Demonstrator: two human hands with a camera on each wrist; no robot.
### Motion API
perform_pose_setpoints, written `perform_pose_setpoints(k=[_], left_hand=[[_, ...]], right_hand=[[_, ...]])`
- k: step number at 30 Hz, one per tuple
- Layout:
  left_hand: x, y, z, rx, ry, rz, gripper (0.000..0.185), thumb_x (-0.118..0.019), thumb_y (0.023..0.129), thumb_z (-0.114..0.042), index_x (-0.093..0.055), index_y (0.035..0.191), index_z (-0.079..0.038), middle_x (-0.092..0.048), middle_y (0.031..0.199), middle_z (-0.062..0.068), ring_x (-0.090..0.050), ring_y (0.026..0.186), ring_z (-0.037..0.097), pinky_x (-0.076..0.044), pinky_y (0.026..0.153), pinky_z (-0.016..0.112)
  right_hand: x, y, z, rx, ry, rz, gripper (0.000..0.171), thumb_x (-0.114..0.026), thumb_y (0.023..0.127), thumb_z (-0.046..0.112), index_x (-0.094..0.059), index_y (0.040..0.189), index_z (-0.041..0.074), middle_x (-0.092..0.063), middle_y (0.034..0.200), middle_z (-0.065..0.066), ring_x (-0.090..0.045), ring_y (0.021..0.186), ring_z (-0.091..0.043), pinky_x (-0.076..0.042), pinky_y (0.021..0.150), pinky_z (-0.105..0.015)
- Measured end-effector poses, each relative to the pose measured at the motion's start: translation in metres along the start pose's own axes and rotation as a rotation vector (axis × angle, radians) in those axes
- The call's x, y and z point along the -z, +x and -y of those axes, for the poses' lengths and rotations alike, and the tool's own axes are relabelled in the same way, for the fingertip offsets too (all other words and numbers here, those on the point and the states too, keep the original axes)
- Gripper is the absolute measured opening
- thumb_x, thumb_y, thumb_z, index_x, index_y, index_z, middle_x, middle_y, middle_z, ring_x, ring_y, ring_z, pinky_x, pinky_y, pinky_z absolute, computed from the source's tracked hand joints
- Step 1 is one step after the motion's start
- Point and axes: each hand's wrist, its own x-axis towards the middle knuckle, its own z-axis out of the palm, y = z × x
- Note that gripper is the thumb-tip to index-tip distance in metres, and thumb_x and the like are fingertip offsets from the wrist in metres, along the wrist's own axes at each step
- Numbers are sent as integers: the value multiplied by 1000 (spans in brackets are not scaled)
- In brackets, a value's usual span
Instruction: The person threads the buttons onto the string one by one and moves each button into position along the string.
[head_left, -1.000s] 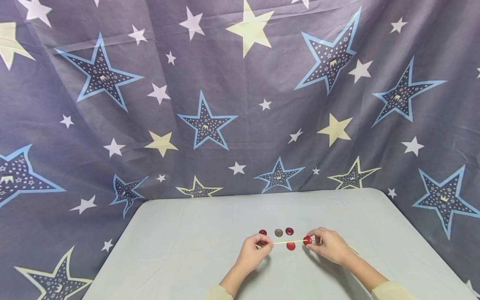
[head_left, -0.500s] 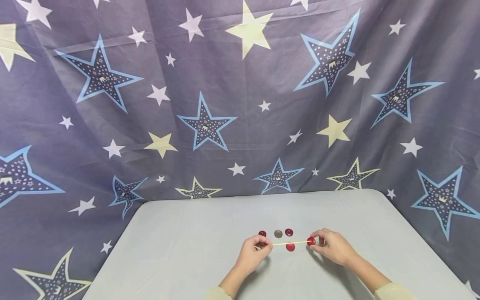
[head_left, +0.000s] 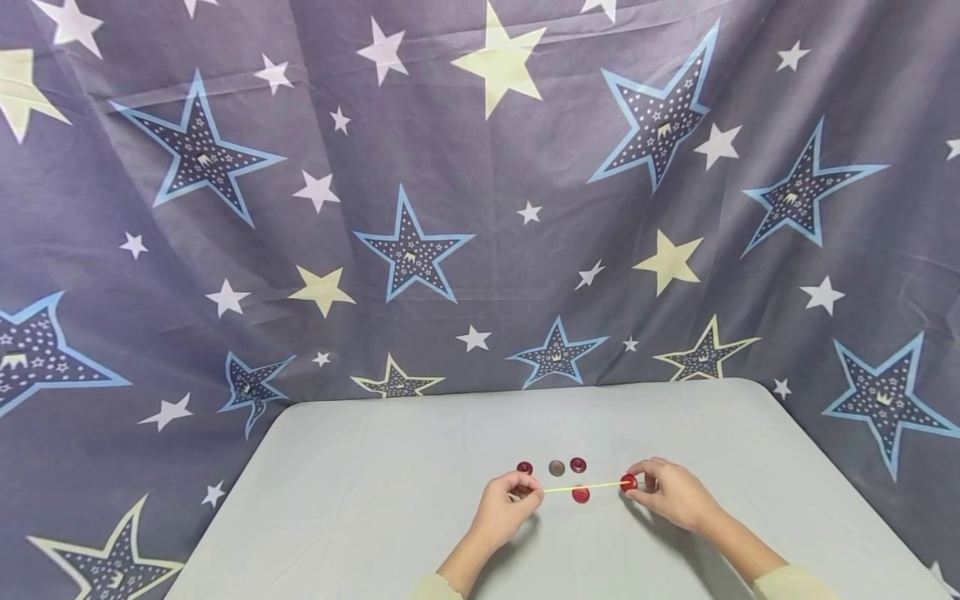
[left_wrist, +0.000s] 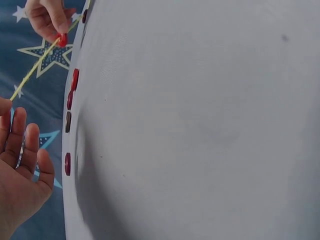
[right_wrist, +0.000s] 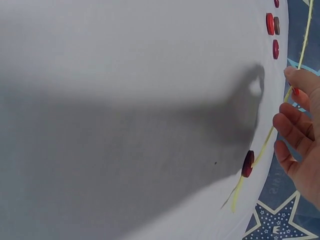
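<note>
My left hand [head_left: 504, 506] pinches one end of a thin yellow string [head_left: 585, 487] between thumb and forefinger. The other left fingers spread loosely in the left wrist view. Level with it to the right, my right hand [head_left: 675, 496] grips a bright red button [head_left: 628, 482] at its edge, and the string runs taut to that button. In the right wrist view the string continues past the right fingers to a dark red button [right_wrist: 248, 164], through which its yellow tail passes. Part of the gripped button is hidden behind the thumb there.
On the pale table [head_left: 360, 500] between the hands lie a dark red button [head_left: 525, 468], a brown button [head_left: 557, 468], another dark red one [head_left: 577, 465] and a bright red one [head_left: 581, 494]. A star-patterned cloth [head_left: 450, 333] hangs behind the table.
The right hand has moved slightly right with the red button, so the stretch of string between the hands is longer. The left hand and the buttons on the table have stayed put.
</note>
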Motion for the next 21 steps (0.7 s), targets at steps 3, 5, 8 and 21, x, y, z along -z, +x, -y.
perform_pose_setpoints(k=[3, 5, 8, 21], left_hand=[[0, 0, 1, -5, 2, -3, 5, -65, 80, -3, -65, 82, 2, -64, 77, 11, -51, 68, 3, -43, 65, 17], [0, 1, 1, -9, 3, -6, 5, -65, 80, -3, -66, 82, 1, -64, 77, 11, -51, 68, 2, -43, 65, 17], [0, 1, 1, -10, -1, -8, 5, -65, 79, -3, -66, 81, 2, -64, 77, 12, -51, 68, 2, -43, 65, 17], [1, 0, 2, 3, 3, -5, 6, -64, 80, -3, -65, 82, 2, -64, 78, 11, -51, 69, 4, -43, 65, 17]], right_hand=[[0, 0, -2, -11, 2, 5, 25, -75, 76, 24, -68, 95, 10, -51, 69, 8, -41, 61, 1, -37, 57, -21], [0, -1, -4, -15, -4, 7, 25, -75, 76, 24, -68, 95, 10, -50, 69, 8, -40, 61, 1, -37, 56, -21], [0, -2, -7, -23, -9, 12, 24, -75, 76, 23, -68, 94, 10, -50, 68, 8, -40, 61, 1, -37, 57, -21], [2, -7, -14, -39, -10, 8, 24, -75, 76, 24, -68, 94, 10, -49, 68, 8, -40, 62, 0, -35, 57, -22]])
